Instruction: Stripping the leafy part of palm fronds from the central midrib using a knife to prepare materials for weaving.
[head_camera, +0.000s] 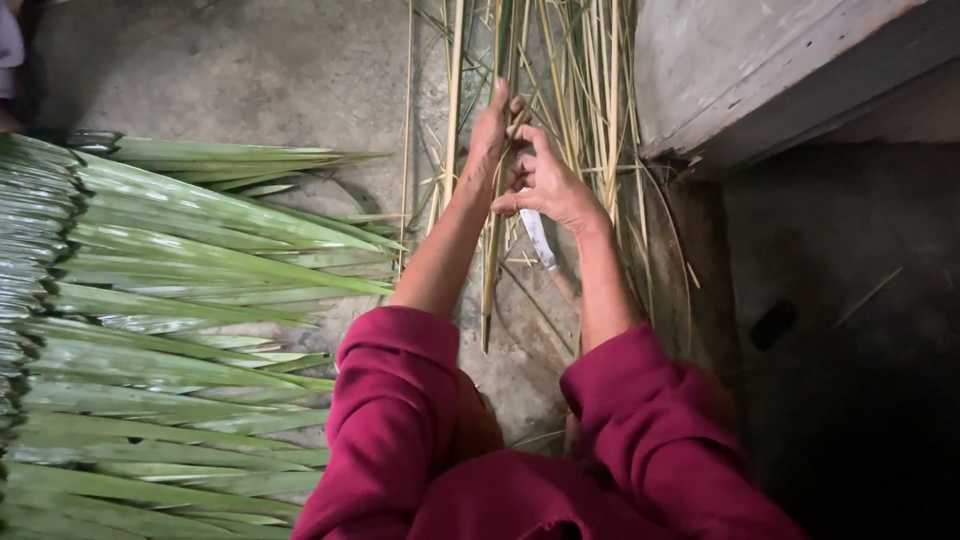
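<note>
Taking the knife (538, 238) as the landmark, the far left of the view holds a stack of long green palm leaves (180, 300), laid flat on the concrete floor (250, 70) with their tips pointing towards the knife. They lie well apart from the blade and are touched by neither hand.

Just left of the knife, the left hand (490, 135) is closed around a long green leaf strip (492, 250), thumb and fingers pinching it high up. The strip runs from above the hand down past the knife, and its lower end hangs free between the two red sleeves (400, 420).

The right hand (545, 185) is wrapped around the knife's handle end, fingers curled shut, with the pale blade pointing down and towards the body, right beside the strip. It seems also to pinch the strip against the left hand, though the fingers overlap too much to be sure.

The risk, as I judge it, lies here: the blade sits close to the left wrist and forearm, so a slip along the slick strip could nick skin, or the strip could split off line.

Above and to the right of the knife lies a loose pile of dry yellow ribs (590, 90), then a concrete step (760, 70); trailing ribs could snag the strip.
</note>
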